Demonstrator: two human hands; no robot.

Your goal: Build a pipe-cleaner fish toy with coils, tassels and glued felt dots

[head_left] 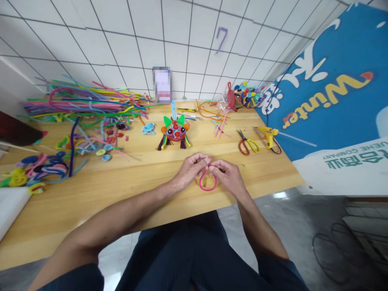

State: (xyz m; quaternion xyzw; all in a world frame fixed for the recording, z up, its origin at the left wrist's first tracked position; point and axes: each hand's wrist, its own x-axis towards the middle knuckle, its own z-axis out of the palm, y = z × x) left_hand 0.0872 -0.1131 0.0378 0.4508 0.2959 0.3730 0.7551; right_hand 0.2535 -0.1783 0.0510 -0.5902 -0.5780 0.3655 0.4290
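Observation:
A pink pipe cleaner [208, 190], bent into a loop, hangs below my fingertips over the front half of the table. My left hand [194, 167] pinches its ends from the left. From the right, my right hand [227, 173] grips the same pipe cleaner, thumb and forefinger closed, almost touching the left fingertips. The exact join of the ends is hidden by my fingers. Just behind my hands lies a colourful animal-head ornament [176, 132] with green ears, red discs, dark tassels and a pale blue loop on top.
Scissors [247, 143] and a yellow glue gun [268, 135] lie to the right. A bundle of pipe cleaners [87, 101] fills the back left, with coiled pieces [45, 169] nearer. A phone [163, 85] leans against the tiled wall. More ornaments [248, 96] sit at back right.

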